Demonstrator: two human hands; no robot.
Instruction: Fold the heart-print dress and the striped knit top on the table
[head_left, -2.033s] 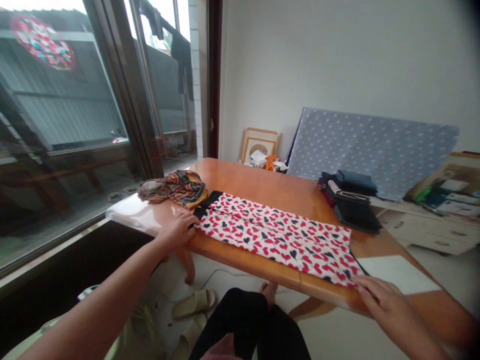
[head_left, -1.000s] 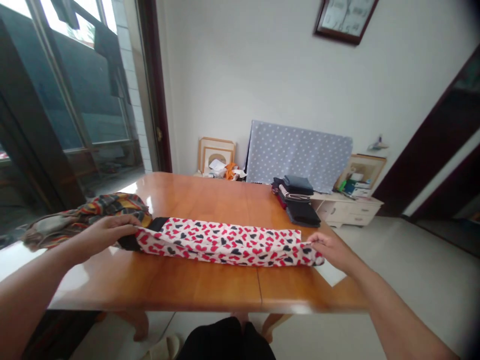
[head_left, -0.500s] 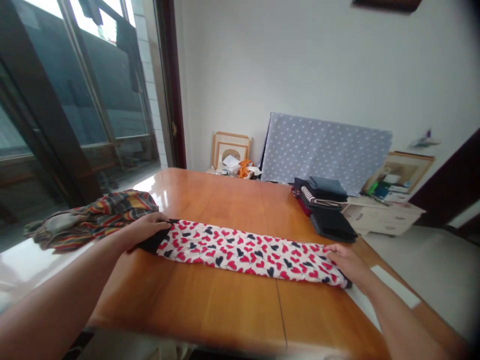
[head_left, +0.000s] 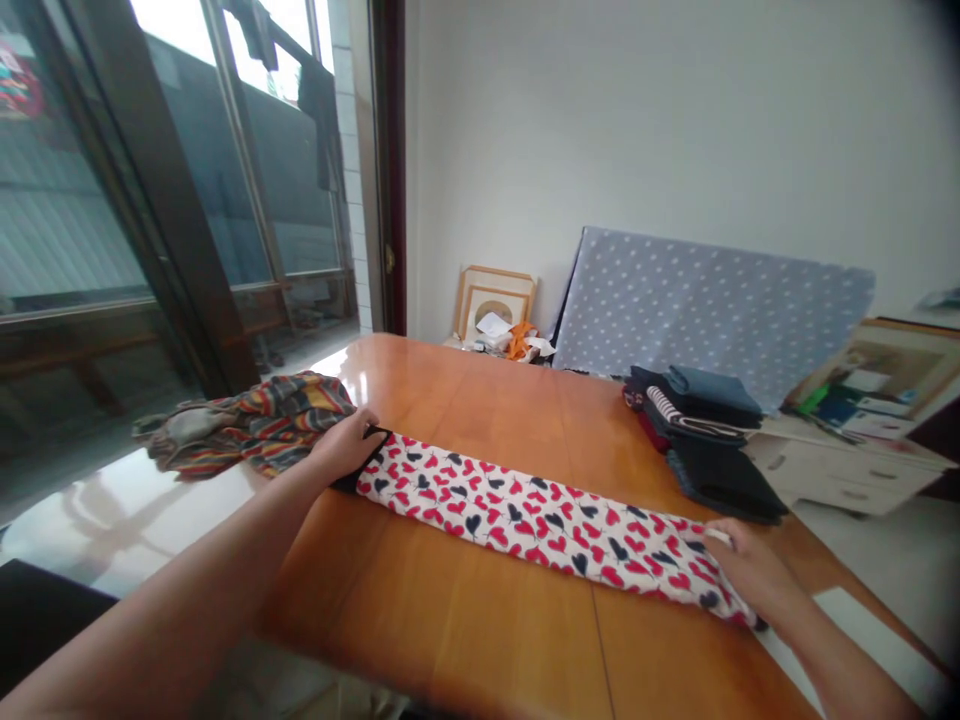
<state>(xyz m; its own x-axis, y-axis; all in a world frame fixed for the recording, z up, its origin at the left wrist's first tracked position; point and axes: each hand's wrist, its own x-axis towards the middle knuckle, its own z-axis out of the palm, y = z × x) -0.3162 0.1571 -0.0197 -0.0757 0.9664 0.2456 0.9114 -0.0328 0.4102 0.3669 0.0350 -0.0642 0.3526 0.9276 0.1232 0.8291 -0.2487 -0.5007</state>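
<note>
A long folded strip of white cloth printed with red and navy hearts (head_left: 547, 535) lies along the near part of the orange wooden table (head_left: 450, 610), with a black band at its left end. My left hand (head_left: 346, 445) holds that black-banded end. My right hand (head_left: 746, 570) grips the far right end, fingers over the fold. Just beyond my left hand, a crumpled cloth with multicoloured stripes (head_left: 247, 425) lies at the table's left edge, apart from the strip.
A stack of folded dark clothes (head_left: 697, 440) sits on the table's far right. Behind the table lean a grey polka-dot board (head_left: 712, 310) and wooden picture frames (head_left: 495, 305). A cream drawer unit (head_left: 840, 470) stands at right. A glazed door (head_left: 225, 200) runs along the left.
The heart-print cloth has gone from a wide flat piece to a narrow strip, with my hands staying at its ends. The view has swung around and back to the right.
</note>
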